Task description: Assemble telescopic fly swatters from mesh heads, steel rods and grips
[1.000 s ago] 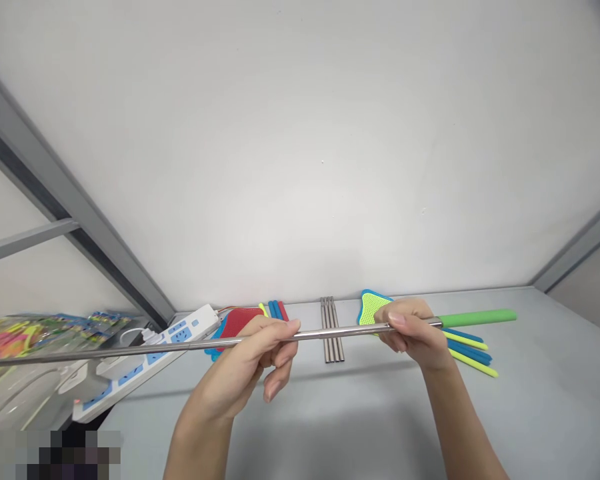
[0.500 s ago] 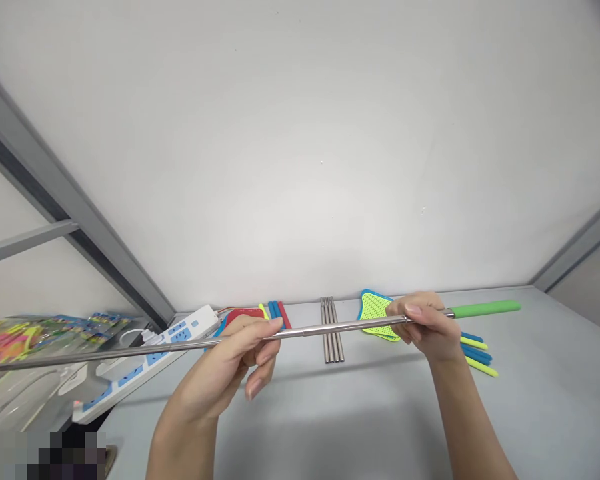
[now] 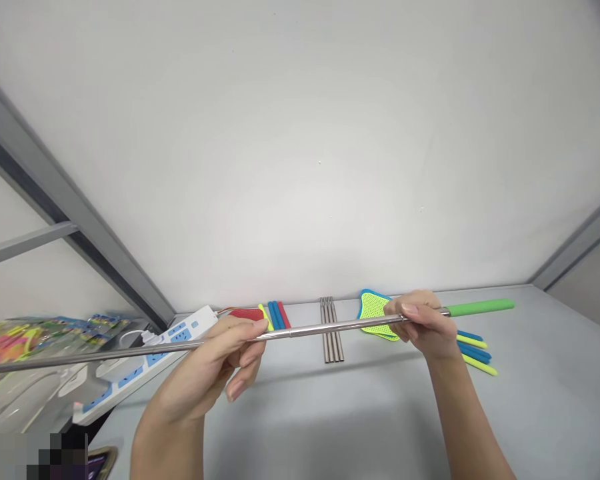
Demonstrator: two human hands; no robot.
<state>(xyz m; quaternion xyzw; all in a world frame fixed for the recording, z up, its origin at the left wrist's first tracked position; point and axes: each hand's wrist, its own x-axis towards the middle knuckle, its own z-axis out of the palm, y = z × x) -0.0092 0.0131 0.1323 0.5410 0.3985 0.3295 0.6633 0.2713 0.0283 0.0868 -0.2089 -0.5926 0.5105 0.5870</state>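
A long metal telescopic rod (image 3: 325,329) with a green handle (image 3: 483,307) runs across the view above the table, its thin end leaving at the left edge. My left hand (image 3: 225,357) pinches the rod between thumb and fingers left of centre. Close to the green handle, my right hand (image 3: 423,323) is closed round the rod. Several short metal rods (image 3: 333,340) lie side by side on the table behind it. A yellow-green fly swatter head (image 3: 375,310) with a blue edge is partly hidden by my right hand.
Blue and yellow sticks (image 3: 475,350) lie by my right wrist; blue, yellow and red ones (image 3: 276,315) lie near the wall, beside a red mesh piece (image 3: 247,313). A white power strip (image 3: 130,377), bagged colourful items (image 3: 25,340) and a phone (image 3: 103,461) are at left.
My left hand has slid a little leftward along the rod, towards its thin end. My right hand and the green handle have shifted very slightly left.
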